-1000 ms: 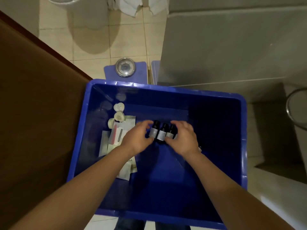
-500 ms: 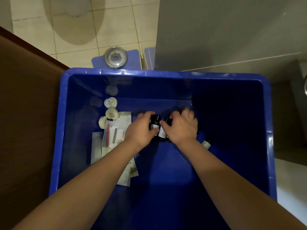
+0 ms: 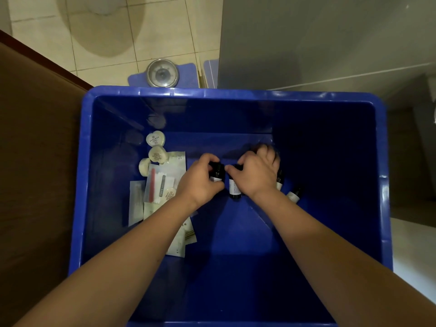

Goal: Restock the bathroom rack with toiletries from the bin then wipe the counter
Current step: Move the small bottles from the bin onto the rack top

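Both my hands reach down into a deep blue plastic bin (image 3: 236,93). My left hand (image 3: 200,182) is closed around a small dark bottle (image 3: 217,173) with a white label. My right hand (image 3: 256,174) grips a second dark bottle (image 3: 234,188) of the same kind. Two more small dark bottles (image 3: 293,194) lie on the bin floor just right of my right wrist. At the bin's left lie round wrapped soaps (image 3: 155,139) and flat white sachets (image 3: 162,182) of toiletries.
A brown wooden panel (image 3: 35,161) borders the bin on the left. Beyond the bin, a round metal floor drain (image 3: 162,73) sits in the beige tiled floor. A grey wall or cabinet side (image 3: 318,38) rises at the upper right.
The view has moved closer over the bin. My hands have closed on the cluster of dark bottles and pulled them apart, one in each hand; two others now lie exposed at the right.
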Demonstrator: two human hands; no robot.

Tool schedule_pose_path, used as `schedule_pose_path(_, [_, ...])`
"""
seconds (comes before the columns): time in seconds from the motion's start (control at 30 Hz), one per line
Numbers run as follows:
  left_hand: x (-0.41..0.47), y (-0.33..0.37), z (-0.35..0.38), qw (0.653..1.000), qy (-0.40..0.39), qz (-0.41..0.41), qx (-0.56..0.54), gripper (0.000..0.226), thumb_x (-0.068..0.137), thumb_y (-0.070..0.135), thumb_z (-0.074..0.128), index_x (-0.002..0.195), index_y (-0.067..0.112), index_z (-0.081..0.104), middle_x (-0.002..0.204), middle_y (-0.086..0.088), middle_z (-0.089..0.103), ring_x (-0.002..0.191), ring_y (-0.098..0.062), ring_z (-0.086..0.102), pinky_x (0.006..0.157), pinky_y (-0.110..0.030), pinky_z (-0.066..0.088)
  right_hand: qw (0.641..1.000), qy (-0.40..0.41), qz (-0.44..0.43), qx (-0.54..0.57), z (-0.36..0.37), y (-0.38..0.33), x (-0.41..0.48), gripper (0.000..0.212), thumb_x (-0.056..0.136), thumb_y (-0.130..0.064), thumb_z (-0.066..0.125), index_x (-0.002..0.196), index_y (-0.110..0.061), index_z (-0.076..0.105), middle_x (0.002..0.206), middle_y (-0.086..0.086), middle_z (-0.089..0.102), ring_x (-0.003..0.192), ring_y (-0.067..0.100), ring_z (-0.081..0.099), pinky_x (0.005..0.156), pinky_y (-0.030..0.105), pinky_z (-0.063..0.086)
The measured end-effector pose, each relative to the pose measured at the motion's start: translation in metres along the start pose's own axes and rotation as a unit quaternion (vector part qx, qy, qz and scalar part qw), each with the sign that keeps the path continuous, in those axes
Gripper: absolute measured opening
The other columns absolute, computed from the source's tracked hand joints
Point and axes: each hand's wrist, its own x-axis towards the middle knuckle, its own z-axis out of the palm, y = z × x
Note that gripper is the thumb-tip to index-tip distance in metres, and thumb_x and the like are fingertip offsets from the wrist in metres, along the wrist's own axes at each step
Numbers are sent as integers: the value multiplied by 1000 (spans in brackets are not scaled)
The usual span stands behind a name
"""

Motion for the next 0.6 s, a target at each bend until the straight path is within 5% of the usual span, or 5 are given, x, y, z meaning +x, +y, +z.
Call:
schedule_pose_path(0.2, [-17, 5, -3, 988, 13, -66, -140, 47, 79, 3, 66, 116, 24, 46, 92, 7, 55, 73, -10, 58, 67, -26, 50, 987, 76, -73, 120, -6, 3, -27, 31, 85, -40, 68, 102, -14, 65, 113, 9, 67, 142, 19, 29, 120, 36, -7])
schedule_pose_path(0.33, [-36, 17, -11, 979, 14, -91, -180, 37, 86, 6, 60, 117, 18, 46, 92, 4, 53, 74, -9, 55, 67, -25, 48, 975, 111, -64, 179, -14, 5, -45, 25, 88, -36, 65, 97, -12, 62, 89, 3, 69, 109, 17, 59, 117, 25, -8])
schedule_pose_path(0.4, [-47, 27, -15, 972, 9, -120, -202, 25, 88, 11, 56, 112, 18, 49, 96, 0, 55, 78, -13, 55, 67, -27, 47, 966, 102, -40, 232, -22, 4, -54, 24, 91, -35, 61, 100, -13, 60, 85, -1, 66, 96, 19, 61, 118, 27, 10])
schedule_pose_path(0.47, [-57, 37, -20, 963, -2, -149, -223, 14, 90, 17, 51, 104, 19, 52, 96, -5, 56, 81, -18, 55, 71, -32, 47, 957, 62, -6, 285, -33, 1, -65, 24, 94, -36, 57, 106, -16, 57, 90, -4, 63, 94, 20, 60, 100, 35, 42])
schedule_pose_path(0.6, [-85, 70, -33, 955, -29, -173, -237, 18, 93, 24, 44, 108, 16, 49, 91, -7, 58, 68, -20, 55, 63, -33, 49, 943, 22, 22, 332, -58, 1, -95, 19, 96, -39, 51, 103, -21, 55, 86, -5, 64, 79, 19, 61, 75, 42, 53])
